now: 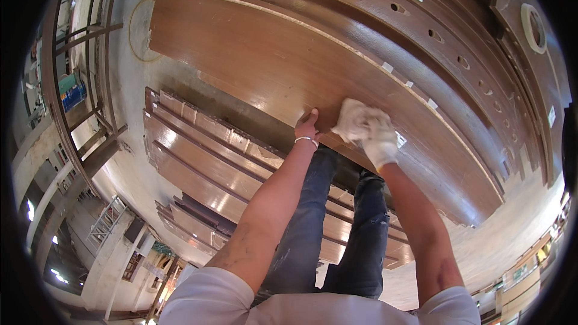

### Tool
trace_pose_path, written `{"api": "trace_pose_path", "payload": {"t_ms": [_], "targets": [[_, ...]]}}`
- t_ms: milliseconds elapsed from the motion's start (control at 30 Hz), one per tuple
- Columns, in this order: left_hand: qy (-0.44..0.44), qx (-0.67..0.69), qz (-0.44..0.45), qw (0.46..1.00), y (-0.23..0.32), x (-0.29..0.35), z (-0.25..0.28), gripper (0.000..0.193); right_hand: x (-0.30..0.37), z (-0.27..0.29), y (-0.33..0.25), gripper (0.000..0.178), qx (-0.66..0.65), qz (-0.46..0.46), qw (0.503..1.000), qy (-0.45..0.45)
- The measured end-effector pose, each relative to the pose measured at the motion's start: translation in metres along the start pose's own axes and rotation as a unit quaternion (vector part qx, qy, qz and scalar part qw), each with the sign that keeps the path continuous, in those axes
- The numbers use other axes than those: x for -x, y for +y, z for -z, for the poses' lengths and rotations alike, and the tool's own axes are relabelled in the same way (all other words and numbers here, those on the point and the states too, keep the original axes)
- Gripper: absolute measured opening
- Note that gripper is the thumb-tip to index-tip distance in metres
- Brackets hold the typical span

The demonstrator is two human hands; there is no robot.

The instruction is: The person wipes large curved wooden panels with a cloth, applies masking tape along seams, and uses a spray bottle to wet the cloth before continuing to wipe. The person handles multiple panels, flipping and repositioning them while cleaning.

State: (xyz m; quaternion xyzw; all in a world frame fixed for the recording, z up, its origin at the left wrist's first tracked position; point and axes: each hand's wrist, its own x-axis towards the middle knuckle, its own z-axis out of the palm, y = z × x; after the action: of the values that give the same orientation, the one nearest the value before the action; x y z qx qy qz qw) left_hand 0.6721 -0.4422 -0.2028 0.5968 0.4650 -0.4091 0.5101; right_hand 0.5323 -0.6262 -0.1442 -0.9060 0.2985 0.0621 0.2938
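A long brown wooden door panel (253, 54) lies across in front of me, its surface smooth and slightly shiny. At its near edge is my left hand (307, 125), bare with a pale band at the wrist; the thumb rests on top and the other fingers are hidden by the edge. My right hand (380, 139) wears a white knitted glove. Bunched under its fingers, a whitish cloth (354, 121) presses on the panel's face. A small white label (401, 139) shows beside the glove.
Beyond lie more brown panels (337, 12), one row with round holes. Another stack of glossy brown panels (205, 156) is at the left, behind my legs. A dark metal rack (84, 108) stands far left. A yellowish hoop (133, 30) lies on the concrete floor (123, 66).
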Motion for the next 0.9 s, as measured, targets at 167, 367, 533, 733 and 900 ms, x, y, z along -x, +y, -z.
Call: {"api": "trace_pose_path", "payload": {"t_ms": [167, 367, 533, 733, 900], "targets": [[-0.047, 0.049, 0.003, 0.998, -0.01, 0.005, 0.025, 0.056, 0.163, 0.006, 0.065, 0.028, -0.315, -0.528, 0.787, 0.053], [-0.097, 0.044, 0.048, 0.993, -0.008, 0.068, 0.069, 0.055, 0.31, 0.044, 0.141, 0.038, -0.596, -0.64, 0.3, 0.381], [-0.093, 0.019, 0.061, 0.994, 0.006, 0.116, 0.071, 0.056, 0.342, 0.073, 0.219, 0.047, -0.814, -0.287, 0.42, 0.278], [-0.09, -0.09, 0.028, 0.992, 0.027, 0.133, 0.065, 0.047, 0.382, 0.126, 0.268, 0.053, -0.701, -0.369, 0.493, 0.36], [-0.128, -0.222, -0.096, 0.962, 0.04, 0.163, 0.072, 0.033, 0.356, 0.164, 0.276, 0.012, -0.625, -0.531, 0.44, 0.366]]}}
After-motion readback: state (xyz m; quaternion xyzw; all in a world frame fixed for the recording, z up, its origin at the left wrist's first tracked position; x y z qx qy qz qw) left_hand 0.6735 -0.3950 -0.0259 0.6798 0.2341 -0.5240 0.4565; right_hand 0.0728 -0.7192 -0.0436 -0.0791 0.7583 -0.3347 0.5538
